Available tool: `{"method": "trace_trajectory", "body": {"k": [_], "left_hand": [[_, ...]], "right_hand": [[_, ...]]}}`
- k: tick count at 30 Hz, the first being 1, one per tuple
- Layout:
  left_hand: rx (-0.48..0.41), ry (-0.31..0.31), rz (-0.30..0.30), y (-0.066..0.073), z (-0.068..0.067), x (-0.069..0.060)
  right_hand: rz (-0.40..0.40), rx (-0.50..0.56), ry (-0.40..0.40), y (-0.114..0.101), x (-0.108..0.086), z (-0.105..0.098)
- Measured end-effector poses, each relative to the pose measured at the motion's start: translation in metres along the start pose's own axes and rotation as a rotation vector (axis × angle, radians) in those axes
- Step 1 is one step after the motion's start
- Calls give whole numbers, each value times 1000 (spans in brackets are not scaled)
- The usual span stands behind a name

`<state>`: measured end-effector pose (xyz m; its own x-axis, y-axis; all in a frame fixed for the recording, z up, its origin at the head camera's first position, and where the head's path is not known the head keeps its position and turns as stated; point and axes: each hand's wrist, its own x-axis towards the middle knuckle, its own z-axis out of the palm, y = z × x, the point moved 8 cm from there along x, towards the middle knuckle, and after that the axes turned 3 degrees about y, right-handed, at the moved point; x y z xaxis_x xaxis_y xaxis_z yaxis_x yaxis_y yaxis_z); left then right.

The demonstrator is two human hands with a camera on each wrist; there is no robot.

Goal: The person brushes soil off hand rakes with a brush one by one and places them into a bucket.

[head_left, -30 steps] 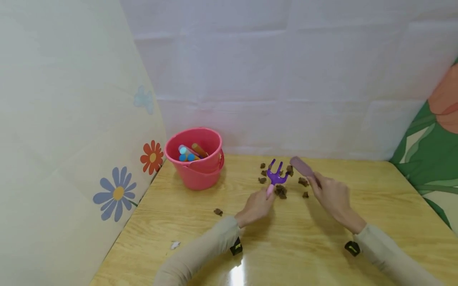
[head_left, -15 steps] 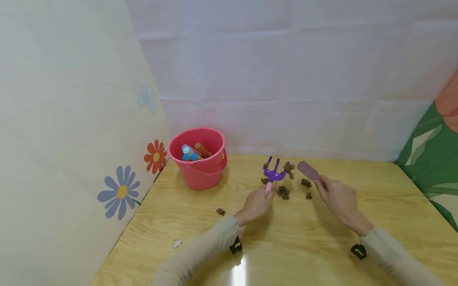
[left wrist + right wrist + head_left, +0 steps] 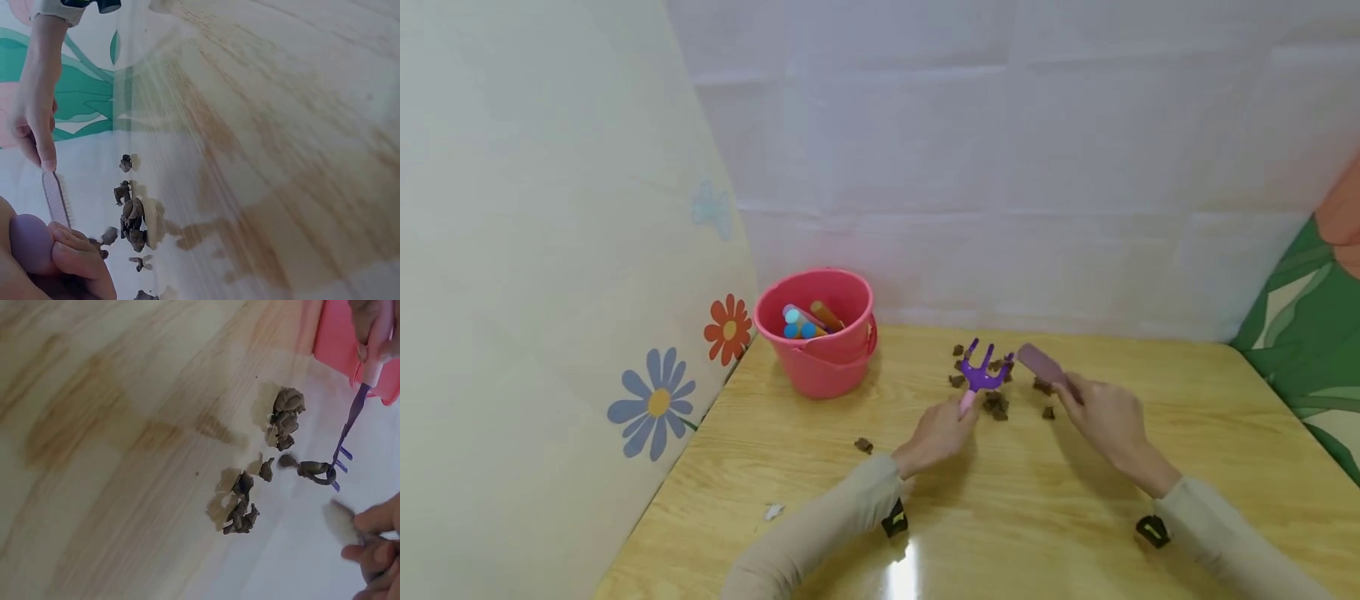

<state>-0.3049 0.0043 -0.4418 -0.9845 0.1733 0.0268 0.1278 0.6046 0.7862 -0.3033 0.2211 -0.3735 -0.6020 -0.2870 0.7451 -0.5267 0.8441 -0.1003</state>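
Observation:
My left hand (image 3: 936, 435) grips the pink handle of a small toy garden fork (image 3: 982, 377) with purple prongs. In my right hand (image 3: 1111, 421) is a purple brush (image 3: 1039, 362), its bristles visible in the left wrist view. The brush head is close to the fork's right prong; contact cannot be told. A brown crumpled bit (image 3: 314, 469) is at the prongs in the right wrist view. Several more brown clumps (image 3: 997, 406) lie on the table around the fork, and one clump (image 3: 1042, 386) is partly behind the brush.
A pink bucket (image 3: 822, 372) holding several coloured sticks (image 3: 826, 316) stands back left on the wooden table (image 3: 1000, 517). One stray brown bit (image 3: 864, 445) and a white scrap (image 3: 773, 511) lie near my left forearm. White sheeting (image 3: 1000, 167) closes off the back.
The brush swung right, away from the fork, then back left to its right prong. The fork shifted slightly left and came back. Both hands keep their grips.

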Motion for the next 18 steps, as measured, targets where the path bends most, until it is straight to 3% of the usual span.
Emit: {"method": "trace_trajectory", "body": {"k": [7, 14, 18], "left_hand": [[12, 15, -4, 1, -2, 1], [-9, 4, -6, 1, -3, 0], [-27, 6, -26, -3, -5, 1]], "right_hand": [[-73, 126, -59, -6, -2, 6], [10, -15, -28, 13, -4, -2], [-28, 68, -21, 5, -4, -2]]}}
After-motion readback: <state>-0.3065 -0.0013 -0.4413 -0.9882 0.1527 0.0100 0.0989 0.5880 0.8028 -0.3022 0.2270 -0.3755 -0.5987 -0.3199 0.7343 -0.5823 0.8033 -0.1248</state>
